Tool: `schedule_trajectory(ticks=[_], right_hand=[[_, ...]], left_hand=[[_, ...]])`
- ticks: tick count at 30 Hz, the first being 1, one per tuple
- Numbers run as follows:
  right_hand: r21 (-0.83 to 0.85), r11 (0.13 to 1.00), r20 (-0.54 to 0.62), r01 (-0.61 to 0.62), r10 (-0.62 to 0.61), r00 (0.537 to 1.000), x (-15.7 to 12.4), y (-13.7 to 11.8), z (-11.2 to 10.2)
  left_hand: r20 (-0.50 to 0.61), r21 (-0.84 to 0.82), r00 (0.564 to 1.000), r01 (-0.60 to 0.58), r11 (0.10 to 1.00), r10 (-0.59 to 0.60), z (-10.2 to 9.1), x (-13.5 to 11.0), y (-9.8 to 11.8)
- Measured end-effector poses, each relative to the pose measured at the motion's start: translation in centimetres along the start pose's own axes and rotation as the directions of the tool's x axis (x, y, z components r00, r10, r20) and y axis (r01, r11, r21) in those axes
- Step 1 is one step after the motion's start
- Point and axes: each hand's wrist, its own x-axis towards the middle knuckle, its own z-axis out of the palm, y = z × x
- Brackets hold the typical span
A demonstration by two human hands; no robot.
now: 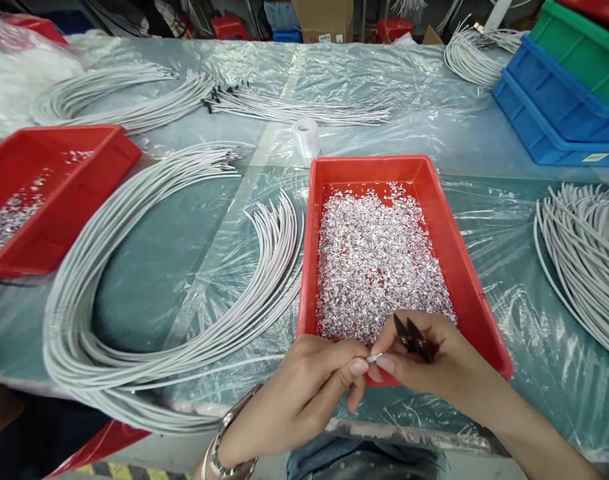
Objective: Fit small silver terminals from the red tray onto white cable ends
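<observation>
My left hand [309, 387] is closed in a pinch on a white cable, close to its end. The cable end [373, 358] sticks out between both hands, above the near edge of a red tray [464, 280]. My right hand [439, 360] pinches at that tip with thumb and forefinger. A dark tool with two pointed tips [413, 337] is also held in my right hand, its points up and apart; its exact kind and its handles are hidden. Small shiny silver scraps [374, 260] cover much of the tray's floor.
A large looped bundle of white cables [79, 307] lies to the left, beside another red tray [99, 180]. More cables [589, 260] lie at right. Blue and green bins [569, 87] are stacked at the back right. A white roll [307, 137] stands behind the middle tray.
</observation>
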Motion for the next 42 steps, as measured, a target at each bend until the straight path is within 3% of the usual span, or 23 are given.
schedule_trajectory(ticks=[8, 24, 32, 39, 42], right_hand=[[-0.136, 0.989, -0.060, 0.064, -0.073, 0.996, -0.2, 0.2, 0.0], [-0.273, 0.957, -0.085, 0.097, -0.125, 0.989, -0.5, -0.1, 0.2], [-0.427, 0.868, 0.011, 0.256, -0.278, 0.961, -1.1, 0.2, -0.3], [-0.446, 0.885, -0.066, 0.133, -0.181, 0.981, -1.7, -0.9, -1.2], [-0.467, 0.869, -0.024, 0.162, -0.195, 0.980, -1.9, -0.8, -1.3]], left_hand=[[-0.007, 0.011, 0.998, 0.062, 0.998, -0.062, 0.1, -0.1, 0.0], [0.026, 0.021, 1.000, 0.013, 1.000, -0.013, -0.2, -0.1, 0.1], [0.040, -0.004, 0.998, -0.038, 0.999, 0.038, -0.4, -0.2, -0.2], [-0.013, 0.087, 1.000, -0.027, 0.996, 0.028, -0.1, -0.5, -0.2], [-0.048, 0.121, 0.999, -0.010, 0.993, 0.016, 0.1, -0.3, -0.1]])
